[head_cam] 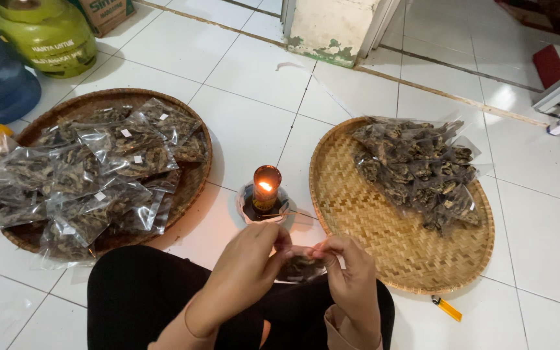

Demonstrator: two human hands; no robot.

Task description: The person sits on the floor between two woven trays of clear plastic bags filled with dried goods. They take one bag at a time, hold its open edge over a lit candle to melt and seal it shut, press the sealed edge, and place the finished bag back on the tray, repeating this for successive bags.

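- Holding a small clear plastic packet [301,267] of dark dried pieces, both hands pinch its upper edge just in front of the lamp.
- Left hand [249,267]: fingers clenched on the packet's left corner.
- Right hand [351,275]: fingers grasping the right corner, stretching the edge taut.
- Step in hand, as judged: heat-sealing the packet's open mouth at the flame.
- Small oil lamp [266,191]: lit, standing on the tiled floor [254,84] between two trays.
- Next move calls for a steady, level pass of the edge near the flame, fingertips kept back.
- Left woven tray [192,175]: piled with filled packets.
- Right woven tray [384,240]: more packets at its far side.
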